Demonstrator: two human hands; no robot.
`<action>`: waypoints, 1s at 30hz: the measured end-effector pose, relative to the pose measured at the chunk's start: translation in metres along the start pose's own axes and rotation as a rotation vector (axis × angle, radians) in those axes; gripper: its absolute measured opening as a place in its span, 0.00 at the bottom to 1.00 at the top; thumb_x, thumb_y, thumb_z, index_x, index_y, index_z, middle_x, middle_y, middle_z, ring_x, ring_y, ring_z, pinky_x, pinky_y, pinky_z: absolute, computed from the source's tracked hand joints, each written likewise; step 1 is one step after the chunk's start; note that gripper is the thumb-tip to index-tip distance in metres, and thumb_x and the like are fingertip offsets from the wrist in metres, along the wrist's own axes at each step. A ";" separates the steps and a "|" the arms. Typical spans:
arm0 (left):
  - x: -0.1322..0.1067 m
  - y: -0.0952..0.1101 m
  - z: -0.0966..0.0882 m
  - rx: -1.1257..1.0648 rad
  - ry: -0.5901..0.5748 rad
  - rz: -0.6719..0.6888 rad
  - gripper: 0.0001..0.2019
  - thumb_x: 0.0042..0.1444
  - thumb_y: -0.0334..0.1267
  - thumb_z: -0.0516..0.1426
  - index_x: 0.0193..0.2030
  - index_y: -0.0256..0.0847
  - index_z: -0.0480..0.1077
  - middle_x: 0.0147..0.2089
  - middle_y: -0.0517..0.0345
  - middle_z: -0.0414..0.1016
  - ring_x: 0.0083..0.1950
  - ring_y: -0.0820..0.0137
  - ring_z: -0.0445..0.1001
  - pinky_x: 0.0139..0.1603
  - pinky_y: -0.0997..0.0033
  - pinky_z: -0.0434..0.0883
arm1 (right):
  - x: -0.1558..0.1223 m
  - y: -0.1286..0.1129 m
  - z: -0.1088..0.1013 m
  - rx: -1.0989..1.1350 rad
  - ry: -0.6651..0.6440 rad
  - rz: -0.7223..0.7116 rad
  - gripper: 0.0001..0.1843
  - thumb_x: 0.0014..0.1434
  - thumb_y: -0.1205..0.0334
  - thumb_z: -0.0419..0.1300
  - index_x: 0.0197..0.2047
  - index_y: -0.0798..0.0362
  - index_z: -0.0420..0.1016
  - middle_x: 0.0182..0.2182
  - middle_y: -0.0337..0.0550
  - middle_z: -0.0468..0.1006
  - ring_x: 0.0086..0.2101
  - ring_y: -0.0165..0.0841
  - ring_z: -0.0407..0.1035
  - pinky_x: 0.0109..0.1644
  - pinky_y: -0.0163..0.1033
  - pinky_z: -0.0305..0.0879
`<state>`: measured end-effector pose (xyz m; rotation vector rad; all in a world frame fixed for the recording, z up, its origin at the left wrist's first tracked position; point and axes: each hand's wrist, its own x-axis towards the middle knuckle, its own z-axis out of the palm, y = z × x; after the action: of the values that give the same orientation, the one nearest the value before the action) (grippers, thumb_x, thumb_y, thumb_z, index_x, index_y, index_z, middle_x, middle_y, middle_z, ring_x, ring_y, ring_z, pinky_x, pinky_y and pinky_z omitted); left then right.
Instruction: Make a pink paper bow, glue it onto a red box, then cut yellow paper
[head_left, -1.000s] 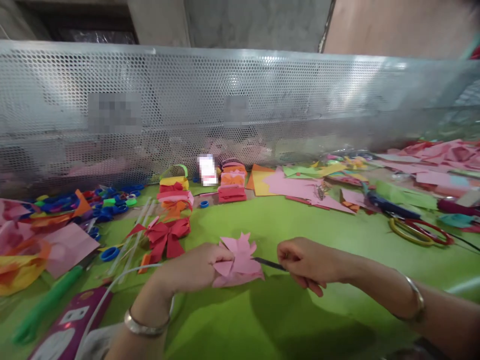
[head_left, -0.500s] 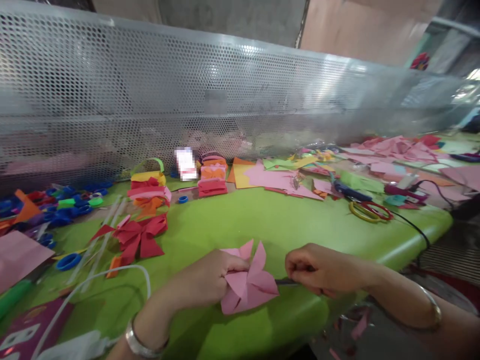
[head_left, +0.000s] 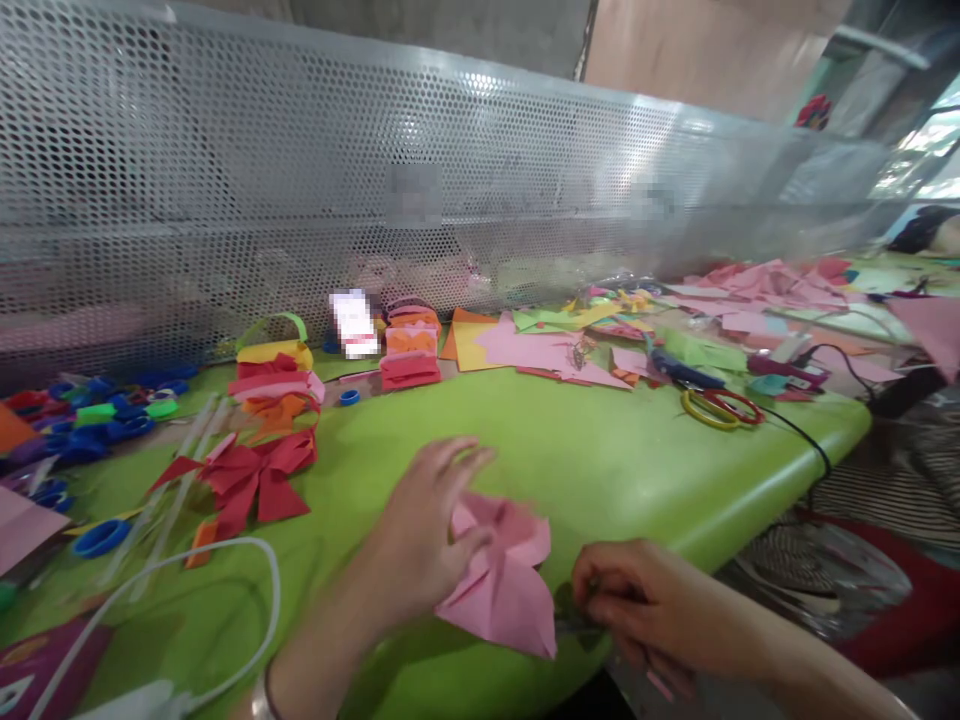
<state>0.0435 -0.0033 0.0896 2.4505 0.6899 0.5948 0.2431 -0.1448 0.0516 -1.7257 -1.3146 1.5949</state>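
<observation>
A folded pink paper flower (head_left: 510, 600) sits at the near edge of the green table, its petals spread out. My left hand (head_left: 431, 535) is at its left side with fingers spread and lifted; the thumb lies over a petal, and whether it presses the paper I cannot tell. Just right of the flower, my right hand (head_left: 637, 605) is closed in a pinch around a thin stem (head_left: 577, 628), which points toward the flower. Where stem and flower meet is hidden.
A red paper bow (head_left: 262, 475) and stacked coloured paper bows (head_left: 411, 345) lie beyond on the green table (head_left: 480, 430). Scissors (head_left: 720, 408) and a glue gun (head_left: 682, 370) rest at right. A white cable (head_left: 274, 590) curves at left. Behind stands a perforated metal panel (head_left: 337, 150).
My left hand has loosened its pinch on the flower, with fingers now spread and raised. The flower has opened toward me. My right hand, still closed, has moved slightly lower.
</observation>
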 end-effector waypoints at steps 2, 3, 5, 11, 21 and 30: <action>-0.001 0.006 -0.007 0.002 0.130 0.164 0.16 0.49 0.28 0.56 0.46 0.44 0.72 0.58 0.52 0.67 0.61 0.62 0.59 0.60 0.54 0.57 | -0.004 0.004 0.010 0.076 0.038 0.020 0.05 0.54 0.63 0.50 0.34 0.53 0.65 0.15 0.28 0.67 0.10 0.19 0.57 0.11 0.22 0.49; -0.001 0.009 -0.011 -0.037 0.100 0.240 0.13 0.49 0.27 0.55 0.40 0.46 0.74 0.56 0.55 0.69 0.61 0.64 0.61 0.60 0.57 0.59 | -0.006 0.005 0.015 0.115 0.050 0.036 0.05 0.54 0.61 0.50 0.33 0.53 0.64 0.16 0.29 0.67 0.10 0.19 0.58 0.10 0.22 0.48; -0.001 0.012 -0.015 -0.105 -0.105 0.316 0.11 0.50 0.27 0.57 0.34 0.49 0.76 0.54 0.62 0.72 0.61 0.67 0.62 0.60 0.60 0.60 | -0.008 0.006 0.026 0.181 0.084 0.075 0.07 0.54 0.58 0.51 0.33 0.52 0.64 0.17 0.30 0.68 0.10 0.20 0.59 0.10 0.23 0.48; 0.003 -0.003 0.002 0.058 -0.646 0.213 0.22 0.53 0.44 0.57 0.56 0.61 0.63 0.68 0.66 0.50 0.69 0.56 0.40 0.65 0.43 0.40 | -0.010 0.015 0.053 0.344 0.188 0.108 0.09 0.48 0.58 0.55 0.33 0.53 0.65 0.15 0.31 0.68 0.14 0.20 0.58 0.14 0.23 0.46; -0.006 -0.004 0.034 0.286 -0.472 0.191 0.26 0.60 0.51 0.44 0.64 0.64 0.39 0.70 0.65 0.36 0.70 0.56 0.31 0.65 0.40 0.36 | -0.019 0.019 0.042 0.512 0.373 0.099 0.14 0.50 0.53 0.56 0.35 0.55 0.68 0.17 0.31 0.69 0.12 0.21 0.63 0.12 0.23 0.44; -0.003 -0.001 0.030 0.229 -0.631 0.248 0.21 0.63 0.45 0.42 0.62 0.65 0.48 0.69 0.67 0.44 0.70 0.59 0.36 0.64 0.37 0.36 | -0.014 0.032 0.053 0.534 0.281 0.068 0.15 0.48 0.52 0.58 0.34 0.54 0.66 0.16 0.33 0.70 0.13 0.20 0.59 0.14 0.24 0.48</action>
<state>0.0564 -0.0152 0.0651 2.7352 0.2050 -0.1982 0.2057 -0.1851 0.0198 -1.5860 -0.6269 1.4945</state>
